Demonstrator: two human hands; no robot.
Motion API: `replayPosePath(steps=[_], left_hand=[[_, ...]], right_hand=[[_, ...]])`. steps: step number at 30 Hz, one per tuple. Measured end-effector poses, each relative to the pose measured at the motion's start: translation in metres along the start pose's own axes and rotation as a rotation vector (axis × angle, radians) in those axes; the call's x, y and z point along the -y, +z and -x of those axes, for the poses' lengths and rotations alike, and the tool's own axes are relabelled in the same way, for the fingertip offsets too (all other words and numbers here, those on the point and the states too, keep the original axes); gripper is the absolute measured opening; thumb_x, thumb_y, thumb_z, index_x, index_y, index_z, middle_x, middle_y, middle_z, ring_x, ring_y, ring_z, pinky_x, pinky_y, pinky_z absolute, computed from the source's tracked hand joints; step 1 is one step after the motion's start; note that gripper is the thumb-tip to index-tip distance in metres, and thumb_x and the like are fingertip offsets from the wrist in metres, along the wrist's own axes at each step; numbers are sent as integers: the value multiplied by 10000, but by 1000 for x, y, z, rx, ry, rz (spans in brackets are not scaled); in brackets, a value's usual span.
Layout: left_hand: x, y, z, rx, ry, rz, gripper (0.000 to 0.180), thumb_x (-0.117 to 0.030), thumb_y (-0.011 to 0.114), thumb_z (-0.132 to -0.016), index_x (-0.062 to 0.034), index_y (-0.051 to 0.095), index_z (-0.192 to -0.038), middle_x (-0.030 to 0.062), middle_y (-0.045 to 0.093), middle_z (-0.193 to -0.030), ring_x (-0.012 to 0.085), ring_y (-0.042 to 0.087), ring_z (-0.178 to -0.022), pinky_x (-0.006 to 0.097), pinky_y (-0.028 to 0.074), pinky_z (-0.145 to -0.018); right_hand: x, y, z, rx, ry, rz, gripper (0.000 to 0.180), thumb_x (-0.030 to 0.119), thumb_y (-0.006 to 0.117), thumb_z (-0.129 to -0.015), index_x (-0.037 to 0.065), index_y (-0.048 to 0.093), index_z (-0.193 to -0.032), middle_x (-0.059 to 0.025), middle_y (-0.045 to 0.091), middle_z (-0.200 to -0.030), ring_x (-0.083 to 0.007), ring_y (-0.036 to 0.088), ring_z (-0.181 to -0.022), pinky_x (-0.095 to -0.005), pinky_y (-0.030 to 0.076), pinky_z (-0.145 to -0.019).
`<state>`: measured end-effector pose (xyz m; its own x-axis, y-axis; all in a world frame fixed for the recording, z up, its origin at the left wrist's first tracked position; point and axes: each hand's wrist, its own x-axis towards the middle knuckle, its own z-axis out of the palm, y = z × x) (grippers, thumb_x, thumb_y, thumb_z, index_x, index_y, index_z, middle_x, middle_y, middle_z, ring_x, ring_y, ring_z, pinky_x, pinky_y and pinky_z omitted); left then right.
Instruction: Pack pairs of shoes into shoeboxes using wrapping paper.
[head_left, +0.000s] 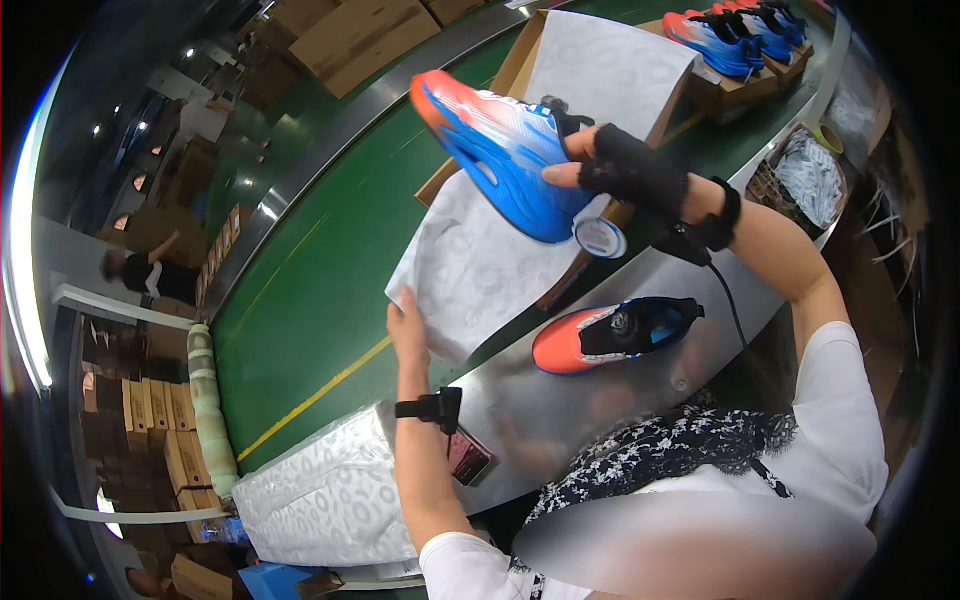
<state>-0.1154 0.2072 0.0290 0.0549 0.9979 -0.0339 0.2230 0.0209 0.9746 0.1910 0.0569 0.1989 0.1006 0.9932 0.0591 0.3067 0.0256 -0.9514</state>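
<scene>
The fingers [562,176] of the gloved right hand [632,170] were clamped on a blue and orange shoe [500,150], held above an open cardboard box [522,62]. The left hand [408,330] was closed on white wrapping paper [470,265]. A second shoe [610,335] was left on the metal tabletop [540,400].

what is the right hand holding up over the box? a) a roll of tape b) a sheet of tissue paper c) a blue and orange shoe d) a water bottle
c: the right hand grips a blue and orange shoe, sole showing, above the open box, while the left hand holds the tissue paper.
</scene>
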Motion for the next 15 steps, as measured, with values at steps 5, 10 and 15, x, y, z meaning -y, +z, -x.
replayPosePath(steps=[5,10,15], left_hand=[[-30,-45,-19,64,-72,203,316,-294,447,-881,-3,560,-830,33,567,-763,120,523,-661,251,420,-590],[-110,-23,-18,298,-103,683,342,-208,328,-918,46,433,-1121,137,521,-1110,251,509,-1012,379,394,-889],[-127,50,-17,504,-24,735,254,-261,401,-898,-48,475,-1014,94,561,-1001,239,582,-830,404,479,-734]], right_hand=[[-93,29,-48,-226,-62,550,324,305,647,-674,-6,560,-706,-187,537,-698,-279,564,-689,-338,440,-637],[-128,73,-65,-94,-113,580,387,345,629,-664,-17,494,-651,-209,496,-698,-303,540,-681,-376,409,-620],[-80,101,-53,367,-104,494,422,355,631,-656,-9,593,-866,-216,595,-818,-307,579,-783,-336,459,-687]])
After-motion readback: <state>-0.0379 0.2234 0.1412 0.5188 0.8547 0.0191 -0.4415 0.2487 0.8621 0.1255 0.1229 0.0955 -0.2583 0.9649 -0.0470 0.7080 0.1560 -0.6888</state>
